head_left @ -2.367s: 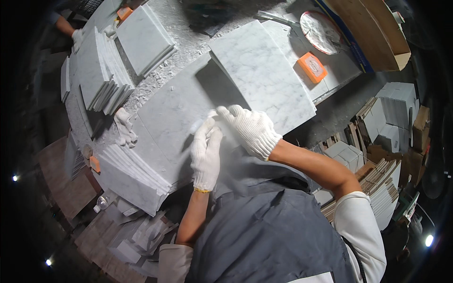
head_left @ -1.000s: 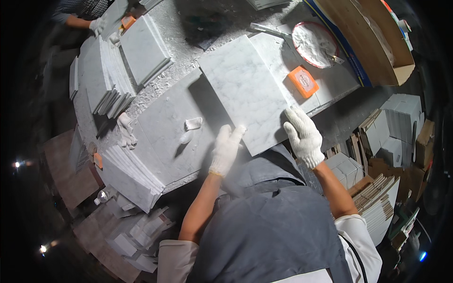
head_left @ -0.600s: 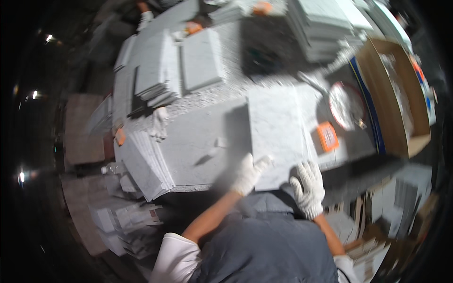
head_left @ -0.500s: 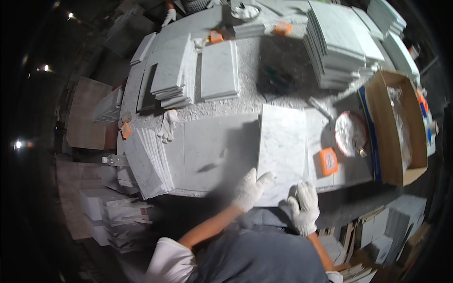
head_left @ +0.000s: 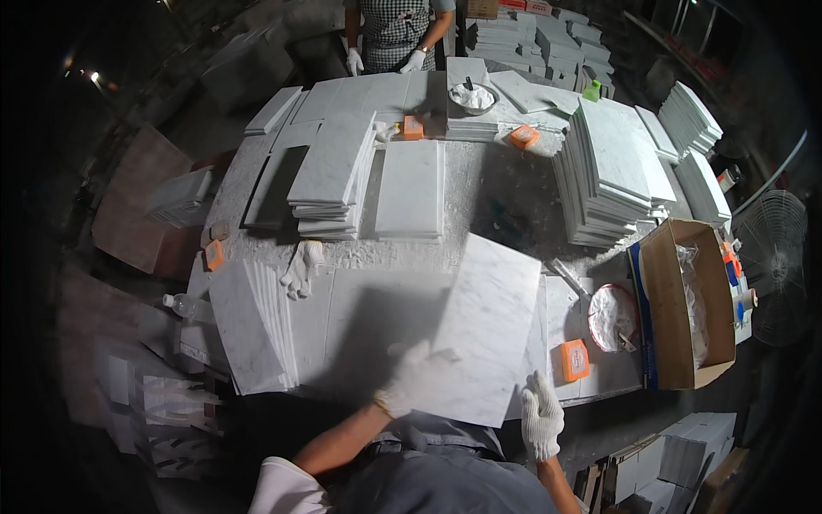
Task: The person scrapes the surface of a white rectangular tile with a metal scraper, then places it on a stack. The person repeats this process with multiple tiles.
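A white marble tile point(head_left: 490, 330) with grey veins lies slanted at the table's near edge, its top leaning right. My left hand point(head_left: 413, 377), in a white knit glove, grips the tile's left edge with the thumb over its face; motion blurs it slightly. My right hand point(head_left: 542, 418), gloved alike, is just off the tile's lower right corner, fingers stretched out and nothing in them. Beneath and to the right of the tile, another slab point(head_left: 533, 343) shows in part.
An orange block point(head_left: 574, 360), a bowl of white paste point(head_left: 613, 317) and a cardboard box point(head_left: 685, 300) stand to the right. Leaning tiles point(head_left: 248, 325) and a spare glove point(head_left: 303, 268) are left. Tile stacks point(head_left: 334, 176) point(head_left: 612, 163) stand farther back. A co-worker point(head_left: 396, 38) is across the table.
The marble tile has swung from nearly straight to slanted, my left hand moving left with its near end. My right hand has come away and straightened its fingers. The view has tilted up, showing more of the co-worker.
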### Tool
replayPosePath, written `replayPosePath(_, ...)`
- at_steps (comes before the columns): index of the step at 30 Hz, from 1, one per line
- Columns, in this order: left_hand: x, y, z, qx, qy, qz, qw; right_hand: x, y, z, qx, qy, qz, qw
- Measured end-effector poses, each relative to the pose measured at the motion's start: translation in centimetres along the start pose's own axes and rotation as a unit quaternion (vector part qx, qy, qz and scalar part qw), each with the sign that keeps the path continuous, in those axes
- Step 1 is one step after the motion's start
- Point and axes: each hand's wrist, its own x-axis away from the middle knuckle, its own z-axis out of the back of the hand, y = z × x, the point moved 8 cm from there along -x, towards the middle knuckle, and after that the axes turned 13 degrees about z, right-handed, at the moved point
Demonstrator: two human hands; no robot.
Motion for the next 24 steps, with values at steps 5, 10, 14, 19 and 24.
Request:
replayPosePath(5, 3.0, 9.6, 10.8, -0.139, 0.137, -0.204, 0.959, -2.8, -0.9, -2.3, 0.007, 0.088, 0.075, 0.993)
replayPosePath(10, 5.1, 18.5, 22.5, -0.113, 0.235, -0.255, 0.931, -6.6, -0.9, -4.3, 0.251, 0.083, 0.139, 0.954)
replayPosePath(14, 5.7, 23.4, 28.4, -0.072, 0.254, -0.246, 0.933, -7.6, -0.6, -6.9, 0.399, 0.083, 0.146, 0.901)
replayPosePath(19, 3.7, 26.8, 32.7, 0.014, 0.232, -0.185, 0.955, -7.8, -0.4, -7.9, 0.437, 0.088, 0.111, 0.888)
replayPosePath(24, 0.8, 31.1, 35.2, -0.065, 0.266, -0.211, 0.938, -8.0, 0.3, -7.7, 0.432, 0.067, 0.077, 0.896)
